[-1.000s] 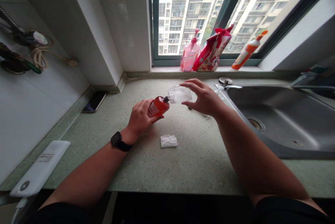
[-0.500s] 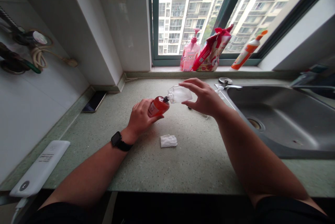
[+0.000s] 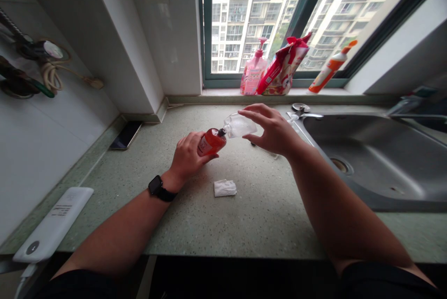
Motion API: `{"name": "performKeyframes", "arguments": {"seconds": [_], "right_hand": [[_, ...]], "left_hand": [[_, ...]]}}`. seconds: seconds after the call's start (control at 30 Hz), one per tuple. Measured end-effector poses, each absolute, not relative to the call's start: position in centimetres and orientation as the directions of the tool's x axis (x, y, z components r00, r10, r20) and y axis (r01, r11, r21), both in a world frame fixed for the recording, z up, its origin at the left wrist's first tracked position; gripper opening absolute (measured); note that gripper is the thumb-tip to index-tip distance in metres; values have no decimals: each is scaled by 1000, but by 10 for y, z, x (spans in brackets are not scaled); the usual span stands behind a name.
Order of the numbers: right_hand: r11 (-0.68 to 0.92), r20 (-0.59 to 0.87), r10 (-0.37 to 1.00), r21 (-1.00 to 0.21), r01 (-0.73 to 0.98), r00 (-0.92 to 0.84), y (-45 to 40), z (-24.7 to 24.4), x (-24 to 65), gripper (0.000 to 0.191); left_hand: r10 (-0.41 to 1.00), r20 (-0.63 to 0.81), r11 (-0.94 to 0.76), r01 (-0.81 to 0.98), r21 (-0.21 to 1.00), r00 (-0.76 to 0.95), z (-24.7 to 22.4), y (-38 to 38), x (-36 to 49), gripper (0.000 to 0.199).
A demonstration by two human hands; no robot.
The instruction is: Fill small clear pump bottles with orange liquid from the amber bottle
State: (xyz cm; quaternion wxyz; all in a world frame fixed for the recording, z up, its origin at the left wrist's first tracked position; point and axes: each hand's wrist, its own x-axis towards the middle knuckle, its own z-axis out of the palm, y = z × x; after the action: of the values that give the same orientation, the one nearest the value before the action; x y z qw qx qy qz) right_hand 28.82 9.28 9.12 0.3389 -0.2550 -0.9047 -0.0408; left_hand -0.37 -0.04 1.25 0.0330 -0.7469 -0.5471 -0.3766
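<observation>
My left hand (image 3: 190,154) is wrapped round a bottle of orange-red liquid (image 3: 212,142), tilted to the right, with a black neck piece at its mouth. Between the thumb and fingers of my right hand (image 3: 270,129) is a clear bottle (image 3: 240,125), tipped nearly flat with its neck to the left. The two mouths meet or almost meet; whether liquid flows between them I cannot tell. Below them, a folded white tissue (image 3: 225,188) lies on the speckled green counter (image 3: 195,224). Partly hidden under my right hand is a clear item with a black part, its kind unclear.
At the right is a steel sink (image 3: 377,159). A phone (image 3: 126,135) lies at the back left and a white power bank (image 3: 54,224) at the front left. On the windowsill stand a pink pump bottle (image 3: 253,73), a red bag (image 3: 284,66) and an orange bottle (image 3: 328,73).
</observation>
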Motion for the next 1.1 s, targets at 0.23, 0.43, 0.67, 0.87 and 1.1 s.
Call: {"name": "performKeyframes", "arguments": {"seconds": [0.23, 0.43, 0.67, 0.87, 1.1], "right_hand": [[867, 634, 431, -92, 491, -642, 93, 91, 288, 72], [868, 638, 423, -82, 489, -643, 93, 91, 288, 69], [869, 638, 420, -78, 489, -645, 93, 91, 288, 69], [860, 623, 440, -84, 504, -647, 91, 92, 288, 72], [857, 615, 445, -81, 509, -651, 91, 93, 289, 74]], "left_hand": [[795, 595, -395, 845, 361, 118, 12, 0, -4, 81], [792, 598, -401, 844, 357, 123, 12, 0, -4, 81], [795, 594, -399, 845, 357, 124, 12, 0, -4, 82], [795, 594, -399, 843, 361, 122, 12, -1, -4, 81], [798, 590, -401, 841, 365, 124, 13, -1, -4, 80]]}}
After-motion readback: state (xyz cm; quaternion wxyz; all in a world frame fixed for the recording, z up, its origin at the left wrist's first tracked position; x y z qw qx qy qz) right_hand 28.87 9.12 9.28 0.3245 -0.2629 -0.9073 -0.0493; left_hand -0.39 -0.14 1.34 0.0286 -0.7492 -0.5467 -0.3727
